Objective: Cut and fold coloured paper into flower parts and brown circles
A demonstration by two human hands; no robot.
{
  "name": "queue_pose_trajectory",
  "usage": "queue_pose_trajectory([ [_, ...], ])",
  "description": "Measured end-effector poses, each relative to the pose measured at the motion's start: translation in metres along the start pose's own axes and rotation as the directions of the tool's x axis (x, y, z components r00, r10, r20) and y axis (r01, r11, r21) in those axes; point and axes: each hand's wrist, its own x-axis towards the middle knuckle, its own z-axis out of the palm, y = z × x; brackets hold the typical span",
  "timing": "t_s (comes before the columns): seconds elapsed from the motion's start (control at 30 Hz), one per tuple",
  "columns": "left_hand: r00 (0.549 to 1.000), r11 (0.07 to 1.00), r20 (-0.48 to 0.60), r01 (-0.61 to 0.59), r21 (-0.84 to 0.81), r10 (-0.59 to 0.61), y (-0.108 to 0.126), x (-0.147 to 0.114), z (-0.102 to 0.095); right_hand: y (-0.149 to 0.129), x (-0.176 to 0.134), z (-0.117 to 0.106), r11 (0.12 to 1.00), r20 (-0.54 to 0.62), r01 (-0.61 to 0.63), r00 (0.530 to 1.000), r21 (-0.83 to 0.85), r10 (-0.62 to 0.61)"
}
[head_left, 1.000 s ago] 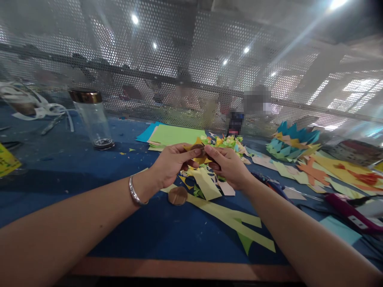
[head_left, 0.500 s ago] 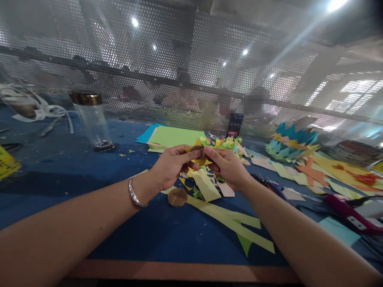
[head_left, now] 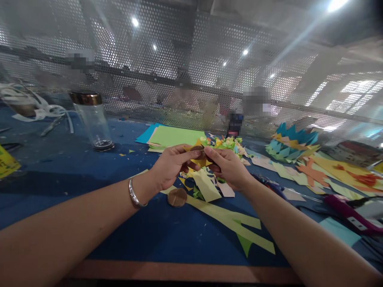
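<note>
Between both hands, above the middle of the table, is a small brown cardboard disc (head_left: 197, 148) with yellow paper (head_left: 202, 162) at it. My left hand (head_left: 171, 165) pinches the disc from the left, thumb on top. From the right, my right hand (head_left: 229, 165) closes thumb and fingers at the disc's edge; its fingertips partly hide what they grip. A second brown disc (head_left: 177, 197) lies flat on the table below my left hand. Pale yellow paper strips (head_left: 230, 223) and a cut pale sheet (head_left: 207, 186) lie under and in front of my hands.
A clear bottle (head_left: 95, 123) stands at left, near a stack of green paper (head_left: 179, 137). Behind my right hand is a heap of paper bits (head_left: 235, 143). To the right are a folded-paper piece (head_left: 291, 143), a purple power strip (head_left: 350, 215) and cables. Perforated metal screen (head_left: 167, 71) rises behind.
Both hands stay almost in place, still holding the brown disc; the fingers shift only very slightly. Papers and bottle have not moved.
</note>
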Motion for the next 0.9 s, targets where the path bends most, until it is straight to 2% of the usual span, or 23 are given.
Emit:
queue_pose_trajectory([
  [0.2, 1.000, 1.000, 0.009, 0.010, -0.008, -0.010, 0.0019, -0.0007, 0.0006, -0.0007, -0.0011, -0.0002, 0.999, 0.006, 0.014, 1.000, -0.035, -0.014],
  [0.4, 1.000, 1.000, 0.027, 0.008, -0.003, -0.008, 0.0014, -0.0009, 0.0003, -0.0012, -0.0014, -0.0012, 0.999, 0.014, -0.023, 1.000, -0.046, 0.023],
  [0.67, 0.999, 0.996, 0.030, 0.028, -0.084, -0.025, -0.0001, -0.0023, 0.0026, -0.0015, -0.0017, -0.0014, 0.999, 0.015, -0.028, 0.999, -0.044, 0.029],
  [0.9, 0.999, 0.996, 0.039, 0.024, -0.082, -0.021, -0.0017, -0.0016, 0.0026, -0.0020, -0.0014, -0.0020, 0.998, 0.006, -0.032, 0.999, -0.062, 0.033],
])
